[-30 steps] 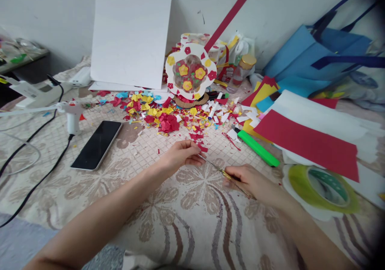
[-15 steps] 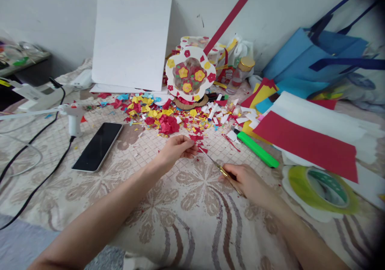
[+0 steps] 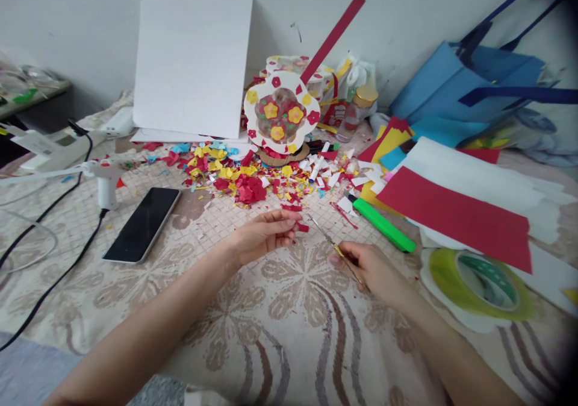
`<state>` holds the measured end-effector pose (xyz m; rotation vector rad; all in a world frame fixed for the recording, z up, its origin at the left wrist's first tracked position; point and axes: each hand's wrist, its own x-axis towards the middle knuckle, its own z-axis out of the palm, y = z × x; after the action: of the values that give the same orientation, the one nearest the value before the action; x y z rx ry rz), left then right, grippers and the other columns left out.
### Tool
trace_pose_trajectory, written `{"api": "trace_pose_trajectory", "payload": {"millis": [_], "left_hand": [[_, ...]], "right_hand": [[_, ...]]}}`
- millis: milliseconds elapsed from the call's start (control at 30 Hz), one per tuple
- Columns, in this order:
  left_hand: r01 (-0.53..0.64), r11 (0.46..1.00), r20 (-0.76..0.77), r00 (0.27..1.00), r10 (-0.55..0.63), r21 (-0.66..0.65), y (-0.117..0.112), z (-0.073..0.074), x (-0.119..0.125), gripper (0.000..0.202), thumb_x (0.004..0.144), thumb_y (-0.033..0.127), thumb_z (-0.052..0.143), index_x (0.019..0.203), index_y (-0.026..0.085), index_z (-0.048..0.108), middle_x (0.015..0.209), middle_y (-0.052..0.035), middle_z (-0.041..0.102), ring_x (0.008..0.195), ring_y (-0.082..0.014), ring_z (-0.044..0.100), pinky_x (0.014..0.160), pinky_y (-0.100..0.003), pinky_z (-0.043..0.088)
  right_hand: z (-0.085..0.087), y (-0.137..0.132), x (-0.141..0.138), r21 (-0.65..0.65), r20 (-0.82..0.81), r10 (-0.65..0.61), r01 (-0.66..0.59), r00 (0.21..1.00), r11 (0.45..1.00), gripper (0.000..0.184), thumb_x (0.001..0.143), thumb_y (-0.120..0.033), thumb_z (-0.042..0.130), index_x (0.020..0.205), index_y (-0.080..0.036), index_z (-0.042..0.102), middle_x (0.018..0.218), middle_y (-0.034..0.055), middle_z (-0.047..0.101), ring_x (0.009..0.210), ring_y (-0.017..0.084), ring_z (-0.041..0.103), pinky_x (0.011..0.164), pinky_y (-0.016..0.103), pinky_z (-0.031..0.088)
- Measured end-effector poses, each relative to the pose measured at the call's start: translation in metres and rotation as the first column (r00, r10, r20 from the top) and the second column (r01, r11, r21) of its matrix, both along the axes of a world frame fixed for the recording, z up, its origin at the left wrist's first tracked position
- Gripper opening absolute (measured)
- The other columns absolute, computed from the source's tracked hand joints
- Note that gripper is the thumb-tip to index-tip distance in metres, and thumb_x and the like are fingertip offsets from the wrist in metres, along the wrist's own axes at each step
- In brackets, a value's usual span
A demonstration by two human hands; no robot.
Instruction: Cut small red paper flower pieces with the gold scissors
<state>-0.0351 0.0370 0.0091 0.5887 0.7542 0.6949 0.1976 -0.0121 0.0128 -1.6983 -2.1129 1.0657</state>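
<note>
In the head view, the one view I have, my right hand (image 3: 368, 267) is closed around the gold handles of the scissors (image 3: 334, 244), whose blades point far and left, together or nearly so. My left hand (image 3: 266, 234) is just beside their tips, thumb and fingers drawn into a narrow pinch; a red scrap (image 3: 301, 228) shows at the fingertips, but I can't tell whether I grip it or it lies on the cloth (image 3: 280, 358) behind.

As I judge it, much cutting is done: red cut pieces (image 3: 250, 190) are heaped on the far side, among yellow, blue and white bits, and a white flower-shaped panel (image 3: 277, 112) behind them already bears red and yellow flowers. Material is left too: a broad red sheet (image 3: 460, 216) lies to the right, beyond the tape roll (image 3: 440, 282).
</note>
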Motion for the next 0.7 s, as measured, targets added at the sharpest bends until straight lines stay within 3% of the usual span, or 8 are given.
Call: {"api": "trace_pose_trajectory", "payload": {"millis": [300,533,700], "left_hand": [[0.038,0.998,-0.031,0.999,-0.036,0.041,-0.001,-0.003,0.001,0.017,0.068,0.013,0.075,0.078,0.014,0.060,0.065,0.0035,0.056,0.052,-0.0034,0.051,0.050,-0.016,0.038],[-0.031,0.999,-0.006,0.999,0.031,0.020,0.002,-0.004,0.000,0.009,0.076,0.008,0.064,0.084,0.013,0.065,0.068,0.0000,0.061,0.059,-0.0062,0.059,0.063,-0.019,0.046],[-0.042,0.999,-0.032,0.999,0.043,0.030,0.003,-0.006,-0.001,0.015,0.077,0.005,0.062,0.090,0.012,0.067,0.070,-0.0014,0.064,0.061,-0.0070,0.061,0.064,-0.020,0.048]], "right_hand": [[0.003,-0.002,0.000,-0.063,-0.104,0.010,-0.016,0.995,0.998,0.036,0.085,-0.048,0.049,0.062,-0.020,0.046,0.044,-0.0054,0.039,0.042,0.010,0.037,0.043,0.023,0.025],[-0.007,-0.004,0.005,-0.116,-0.196,0.007,-0.030,0.981,0.993,0.032,0.085,-0.047,0.052,0.068,-0.020,0.049,0.049,-0.0055,0.041,0.041,0.009,0.038,0.041,0.022,0.026],[-0.007,-0.004,0.006,-0.139,-0.222,-0.011,-0.021,0.975,0.990,0.032,0.085,-0.045,0.053,0.066,-0.020,0.046,0.048,-0.0063,0.038,0.040,0.009,0.037,0.040,0.021,0.027]]}}
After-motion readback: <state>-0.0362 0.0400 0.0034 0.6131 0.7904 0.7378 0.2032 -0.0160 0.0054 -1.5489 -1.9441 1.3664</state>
